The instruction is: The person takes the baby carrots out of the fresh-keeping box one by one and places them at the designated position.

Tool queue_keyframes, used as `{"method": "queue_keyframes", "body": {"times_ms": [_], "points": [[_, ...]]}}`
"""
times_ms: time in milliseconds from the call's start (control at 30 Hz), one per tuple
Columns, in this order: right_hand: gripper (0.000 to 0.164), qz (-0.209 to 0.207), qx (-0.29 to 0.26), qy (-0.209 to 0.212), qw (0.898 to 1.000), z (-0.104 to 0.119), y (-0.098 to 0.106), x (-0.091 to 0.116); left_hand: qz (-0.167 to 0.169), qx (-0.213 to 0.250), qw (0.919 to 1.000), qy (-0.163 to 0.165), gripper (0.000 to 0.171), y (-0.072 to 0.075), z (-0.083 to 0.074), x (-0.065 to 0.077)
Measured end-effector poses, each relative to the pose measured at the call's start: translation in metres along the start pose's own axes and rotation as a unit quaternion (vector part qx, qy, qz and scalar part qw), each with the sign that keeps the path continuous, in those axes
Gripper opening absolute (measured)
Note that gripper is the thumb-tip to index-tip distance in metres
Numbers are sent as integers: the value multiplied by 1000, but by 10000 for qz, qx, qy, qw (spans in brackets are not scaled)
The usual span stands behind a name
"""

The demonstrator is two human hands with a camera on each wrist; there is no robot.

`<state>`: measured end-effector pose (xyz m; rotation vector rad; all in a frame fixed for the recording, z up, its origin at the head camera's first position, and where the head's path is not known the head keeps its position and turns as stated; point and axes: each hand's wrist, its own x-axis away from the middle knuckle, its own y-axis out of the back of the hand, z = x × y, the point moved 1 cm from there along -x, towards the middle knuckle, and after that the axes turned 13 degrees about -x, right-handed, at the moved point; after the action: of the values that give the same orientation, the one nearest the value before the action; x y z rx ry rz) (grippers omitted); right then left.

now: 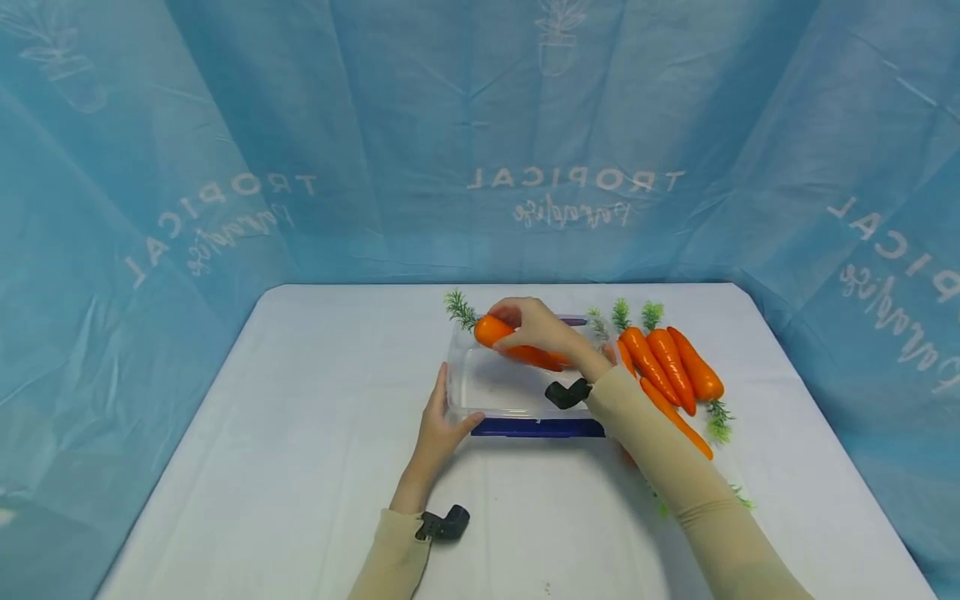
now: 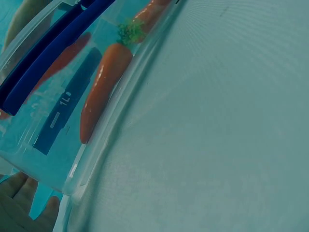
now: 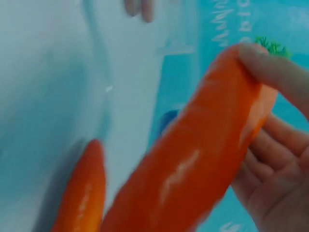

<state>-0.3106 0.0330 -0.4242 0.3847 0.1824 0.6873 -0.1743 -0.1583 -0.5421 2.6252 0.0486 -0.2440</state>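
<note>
My right hand (image 1: 536,325) pinches a carrot (image 1: 495,332) between thumb and fingers, its leafy green top pointing left. The carrot slants over a clear plastic box (image 1: 495,379) with blue clips. In the right wrist view, the thumb presses near the thick end of the same carrot (image 3: 193,140). My left hand (image 1: 438,433) touches the box's front left corner, fingers straight along the left side and thumb at the front. Through the clear box wall in the left wrist view shows a carrot (image 2: 104,92) with a green top, beside the blue clip (image 2: 53,58).
Several carrots (image 1: 667,367) lie on the white table (image 1: 300,467) right of the box, some partly hidden by the right forearm. Another carrot's tip (image 3: 84,193) shows low in the right wrist view. A blue printed curtain (image 1: 420,208) surrounds the table's back and sides.
</note>
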Motion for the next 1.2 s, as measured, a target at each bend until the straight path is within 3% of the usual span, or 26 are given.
{"method": "queue_keyframes", "body": {"times_ms": [233,367,467,600,767,1200], "points": [[51,-560,9,371,9977,34,16,18,-52,22,10000,70,100,0,-4,0],[52,-912,10,246,9955,47,25,34,73,65,9998,195,100,7,-20,3],[53,-1203,-158,25,9926,52,32,49,115,65,9995,273,102,6,-18,3],[54,-1607,-245,-136,9866,52,43,69,-11,-15,9998,218,102,-1,-3,2],[56,-2093,-71,-221,9776,44,56,98,-128,3,9999,88,101,-1,-3,3],[58,-3051,398,-1033,9459,1,74,178,-78,-162,9997,193,101,0,-6,3]]}}
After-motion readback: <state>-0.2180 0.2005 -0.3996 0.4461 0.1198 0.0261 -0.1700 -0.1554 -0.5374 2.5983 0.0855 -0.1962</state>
